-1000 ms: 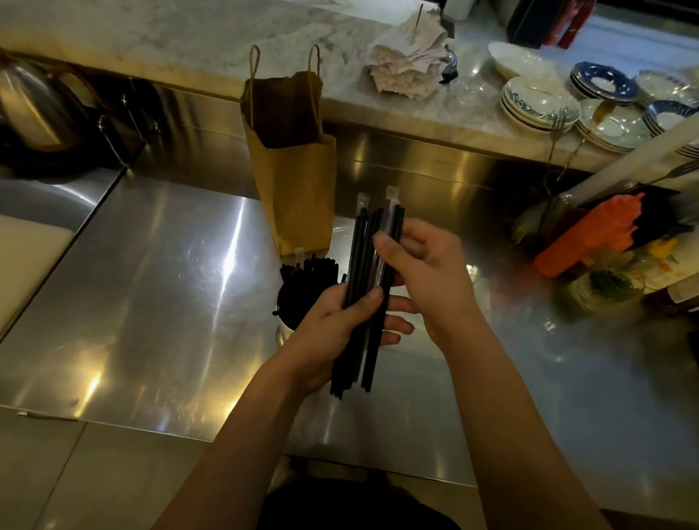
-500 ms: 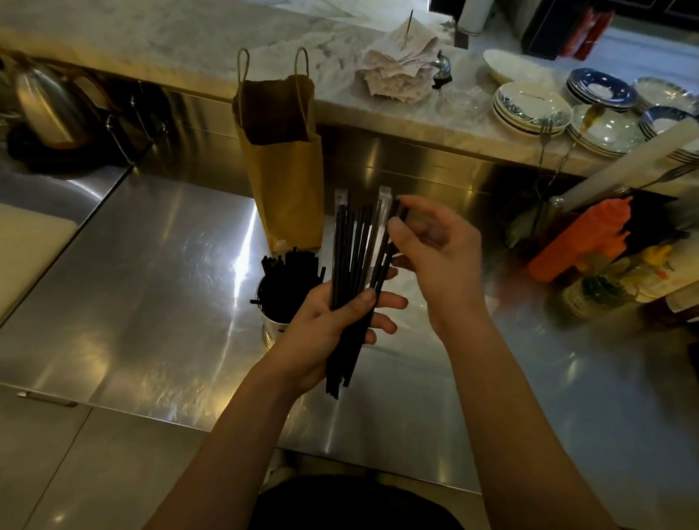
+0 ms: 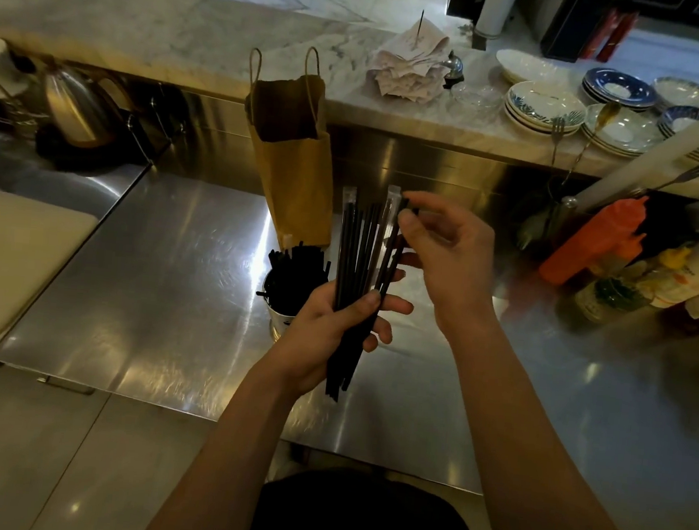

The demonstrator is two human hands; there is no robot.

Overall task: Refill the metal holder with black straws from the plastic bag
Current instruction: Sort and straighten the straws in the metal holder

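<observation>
Above bench [image 3: 171, 276], left hand [image 3: 325, 334] gripped black straws [image 3: 362, 240] low down, upright; right hand [image 3: 449, 256] pinched one straw's top. Just left stood metal holder [image 3: 280, 320], part full. Straws judged light, stiff, slippery; best pinched near ends.

Lighting: dim, warm yellowish. Glare: streaked highlights across steel counter [image 3: 161, 292]. Distortion: wide-angle curvature at edges. Focus: soft throughout, right edge blurred most.
</observation>
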